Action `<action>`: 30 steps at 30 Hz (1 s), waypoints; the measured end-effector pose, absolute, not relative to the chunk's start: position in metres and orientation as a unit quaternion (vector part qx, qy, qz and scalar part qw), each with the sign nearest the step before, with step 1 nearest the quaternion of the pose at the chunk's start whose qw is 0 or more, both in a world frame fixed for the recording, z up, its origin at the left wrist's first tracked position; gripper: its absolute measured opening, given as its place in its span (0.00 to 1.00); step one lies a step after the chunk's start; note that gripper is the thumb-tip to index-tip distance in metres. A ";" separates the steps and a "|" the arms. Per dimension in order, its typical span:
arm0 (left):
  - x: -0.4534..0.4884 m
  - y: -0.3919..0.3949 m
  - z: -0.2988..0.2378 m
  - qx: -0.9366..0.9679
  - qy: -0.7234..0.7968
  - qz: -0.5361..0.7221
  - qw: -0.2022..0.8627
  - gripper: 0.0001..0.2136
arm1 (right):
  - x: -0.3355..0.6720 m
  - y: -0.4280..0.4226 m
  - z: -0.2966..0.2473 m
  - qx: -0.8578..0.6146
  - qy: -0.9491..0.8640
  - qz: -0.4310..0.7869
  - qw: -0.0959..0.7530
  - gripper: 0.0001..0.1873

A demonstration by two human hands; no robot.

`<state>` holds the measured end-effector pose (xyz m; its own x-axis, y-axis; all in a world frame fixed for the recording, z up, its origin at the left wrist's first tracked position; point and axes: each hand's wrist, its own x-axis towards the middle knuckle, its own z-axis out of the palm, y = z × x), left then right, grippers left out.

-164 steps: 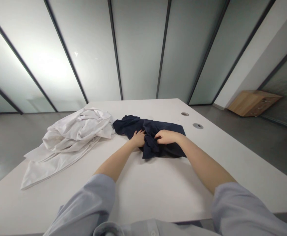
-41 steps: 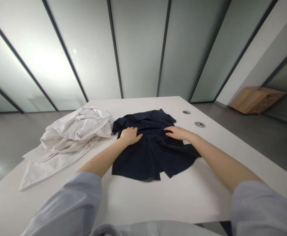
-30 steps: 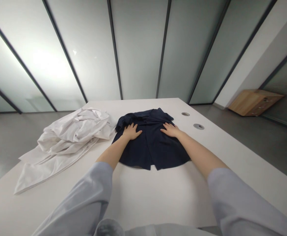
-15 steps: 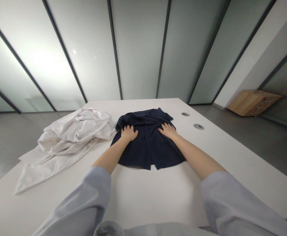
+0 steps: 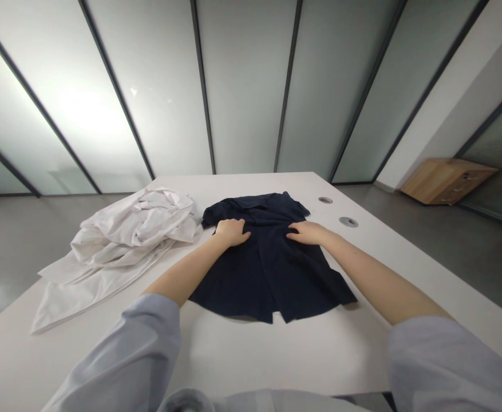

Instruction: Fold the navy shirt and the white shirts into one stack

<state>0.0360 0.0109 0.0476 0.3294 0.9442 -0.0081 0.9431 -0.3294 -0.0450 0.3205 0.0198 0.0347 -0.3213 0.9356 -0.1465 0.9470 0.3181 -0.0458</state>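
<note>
A dark navy short-sleeved shirt [image 5: 263,280] lies spread on the white table [image 5: 276,355], its collar at the far end and its split hem toward me. My left hand [image 5: 231,232] rests palm down on the shirt's upper left part, near the white heap. My right hand [image 5: 308,232] lies on the upper right part, near a sleeve, with its fingers pointing inward. Neither hand visibly pinches the cloth. To the left, a crumpled white garment [image 5: 126,240] lies in a loose heap, touching the shirt's left edge.
Two round cable grommets [image 5: 348,222] are set in the tabletop beyond my right hand. The table's far and side edges drop to a grey floor. Frosted glass partitions stand behind, and a low wooden cabinet [image 5: 446,181] sits at the far right.
The navy shirt has gone from a crumpled bunch to lying spread. In the last half second my hands have slid apart, and the shirt now looks wider, with its hem nearer me.
</note>
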 end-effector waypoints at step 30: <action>0.029 0.016 0.041 -0.796 -0.604 0.028 0.014 0.32 | 0.308 0.023 0.040 0.617 0.780 -0.012 0.106 0.31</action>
<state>0.0288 0.0164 0.0412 0.2692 0.9627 -0.0285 0.9611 -0.2704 -0.0556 0.3081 0.0231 0.0400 -0.2158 0.9597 -0.1800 0.9647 0.2381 0.1129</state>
